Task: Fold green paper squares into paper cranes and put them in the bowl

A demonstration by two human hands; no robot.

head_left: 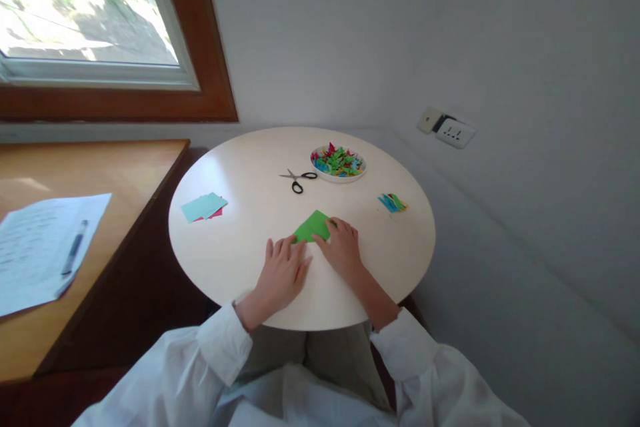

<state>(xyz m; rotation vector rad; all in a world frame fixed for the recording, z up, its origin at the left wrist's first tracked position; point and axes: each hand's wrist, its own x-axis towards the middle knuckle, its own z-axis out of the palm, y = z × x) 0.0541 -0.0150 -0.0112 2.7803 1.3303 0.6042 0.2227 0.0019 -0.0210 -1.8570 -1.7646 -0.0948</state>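
A bright green sheet of paper (314,227), which looks folded with a straight near edge, lies on the round white table (240,240). My left hand (283,273) rests at its left corner, fingers spread and stretched out, the fingertips touching the paper. Over the right end, my right hand (343,247) grips the paper against the tabletop, thumb at the near edge and fingers at the far side. The underside of the paper is hidden.
Black-handled scissors (298,180) lie open beyond the paper, beside a white dish (342,179) of small colourful folded pieces. Light blue sheets (205,205) over red paper lie left; colourful strips (393,203) right. A wooden desk (145,173) holds written paper (30,247) and a pen (75,247).
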